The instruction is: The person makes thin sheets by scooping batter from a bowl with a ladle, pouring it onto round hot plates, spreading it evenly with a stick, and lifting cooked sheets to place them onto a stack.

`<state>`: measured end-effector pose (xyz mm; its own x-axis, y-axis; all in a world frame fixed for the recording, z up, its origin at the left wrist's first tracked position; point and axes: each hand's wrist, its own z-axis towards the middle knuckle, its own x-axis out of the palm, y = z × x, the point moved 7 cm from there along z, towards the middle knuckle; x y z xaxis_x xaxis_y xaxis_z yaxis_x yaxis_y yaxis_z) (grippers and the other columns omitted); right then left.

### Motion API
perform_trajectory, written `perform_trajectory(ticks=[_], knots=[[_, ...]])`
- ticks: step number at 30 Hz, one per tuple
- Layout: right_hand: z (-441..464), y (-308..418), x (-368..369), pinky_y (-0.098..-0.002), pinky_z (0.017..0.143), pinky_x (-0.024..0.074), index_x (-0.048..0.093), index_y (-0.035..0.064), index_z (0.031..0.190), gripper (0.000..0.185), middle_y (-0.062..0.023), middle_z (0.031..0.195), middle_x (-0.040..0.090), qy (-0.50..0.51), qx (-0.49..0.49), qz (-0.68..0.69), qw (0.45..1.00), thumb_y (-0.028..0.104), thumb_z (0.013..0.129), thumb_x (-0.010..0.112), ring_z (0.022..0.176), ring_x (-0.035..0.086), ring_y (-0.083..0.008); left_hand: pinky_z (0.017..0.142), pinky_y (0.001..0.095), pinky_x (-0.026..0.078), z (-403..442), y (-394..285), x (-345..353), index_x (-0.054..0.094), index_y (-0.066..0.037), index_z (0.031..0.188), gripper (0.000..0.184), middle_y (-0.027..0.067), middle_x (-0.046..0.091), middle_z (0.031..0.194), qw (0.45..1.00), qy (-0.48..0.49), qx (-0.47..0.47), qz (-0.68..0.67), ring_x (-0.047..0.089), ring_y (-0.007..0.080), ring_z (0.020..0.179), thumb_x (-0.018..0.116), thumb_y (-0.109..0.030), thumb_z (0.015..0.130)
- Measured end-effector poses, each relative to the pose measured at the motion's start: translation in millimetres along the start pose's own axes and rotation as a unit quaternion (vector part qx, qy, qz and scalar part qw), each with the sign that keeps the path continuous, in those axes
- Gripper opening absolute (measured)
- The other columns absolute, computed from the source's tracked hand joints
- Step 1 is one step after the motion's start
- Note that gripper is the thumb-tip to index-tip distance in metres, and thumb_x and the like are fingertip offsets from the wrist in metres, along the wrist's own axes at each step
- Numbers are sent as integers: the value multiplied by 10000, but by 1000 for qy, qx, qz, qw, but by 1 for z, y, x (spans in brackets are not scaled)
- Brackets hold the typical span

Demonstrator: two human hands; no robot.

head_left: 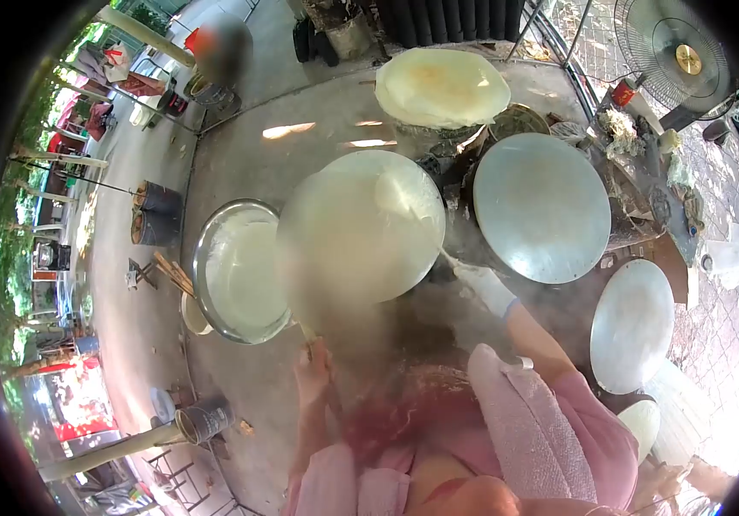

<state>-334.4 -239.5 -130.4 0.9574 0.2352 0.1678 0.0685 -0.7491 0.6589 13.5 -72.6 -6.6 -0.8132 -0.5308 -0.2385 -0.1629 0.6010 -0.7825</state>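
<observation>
My right hand [485, 290], in a white glove, grips a flat spreader [404, 198] by its thin handle. The spreader's pale blade lies over the batter-coated round griddle [378, 275] in front of me. My left hand [312, 371] is bare and closed around a pale tool handle [307, 330]; the tool's far end disappears in a blurred patch over the griddle's left part. Just beyond that hand stands a wide metal basin [200, 267] of white, creamy batter [245, 271].
Right of the griddle is a bare metal griddle [541, 206]; another round plate [633, 327] leans further right. A large pale flatbread [442, 86] lies on a griddle at the back. A fan [687, 60] stands back right. Black buckets [159, 213] are at left.
</observation>
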Motion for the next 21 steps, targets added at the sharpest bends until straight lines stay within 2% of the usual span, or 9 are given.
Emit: perform_trajectory(ticks=[3,5,7,10,11,13,15,19,21], knots=[[-14,20,16,-212,552,446,589,101,1346,439,55,892,609,14,30,-35,999,236,935,667,606,508,-33,409,260,340,34,-28,-2,552,-69,871,189,3,482,624,995,45,72,45,450,106,464,581,-240,947],[17,11,-1,-201,589,456,571,87,1363,459,58,901,622,-19,-78,-4,997,228,937,663,615,508,-35,407,269,344,73,-52,7,543,-71,807,235,-1,475,607,975,71,152,142,452,111,452,574,-256,949],[8,18,8,-218,677,478,576,51,1350,445,56,934,621,-62,-64,-84,992,213,942,651,713,539,-45,400,287,337,96,-96,39,533,-72,741,296,-5,466,584,980,95,132,112,438,117,422,570,-279,950],[6,-13,44,-224,731,478,589,38,1330,429,53,941,613,-11,-82,-95,992,216,944,645,809,559,-59,407,269,341,205,-100,92,515,-66,759,288,-2,479,604,950,258,155,86,444,104,461,570,-278,946],[-3,-19,59,-240,747,490,597,41,1318,415,29,972,634,-6,-167,-36,985,213,942,643,865,581,-78,413,264,340,227,-106,111,516,-60,759,294,-5,486,619,939,290,158,98,431,106,460,573,-282,943],[-28,-23,73,-243,759,495,592,44,1324,417,7,1026,651,-120,-292,-225,922,205,943,642,895,596,-92,425,254,338,238,-113,144,523,-56,764,263,-5,493,633,929,359,84,23,406,104,446,561,-239,949],[-42,-47,94,-261,769,506,574,51,1344,422,-13,1071,664,-188,-311,-268,892,220,959,615,913,615,-116,432,255,340,243,-102,154,528,-46,776,240,1,492,630,914,398,65,49,414,101,456,550,-205,954],[-12,-124,157,-275,742,516,549,58,1373,449,-25,1096,672,-214,-221,-20,951,262,975,595,889,628,-128,424,253,326,212,-79,128,515,-22,798,192,22,491,641,903,423,-3,71,419,97,490,543,-122,960],[-33,-86,227,-197,605,441,587,56,1339,441,12,1011,664,-156,-33,144,977,258,951,644,704,544,-41,418,253,319,198,-54,107,501,-21,805,184,30,488,651,911,410,-50,23,409,99,496,545,-110,960]])
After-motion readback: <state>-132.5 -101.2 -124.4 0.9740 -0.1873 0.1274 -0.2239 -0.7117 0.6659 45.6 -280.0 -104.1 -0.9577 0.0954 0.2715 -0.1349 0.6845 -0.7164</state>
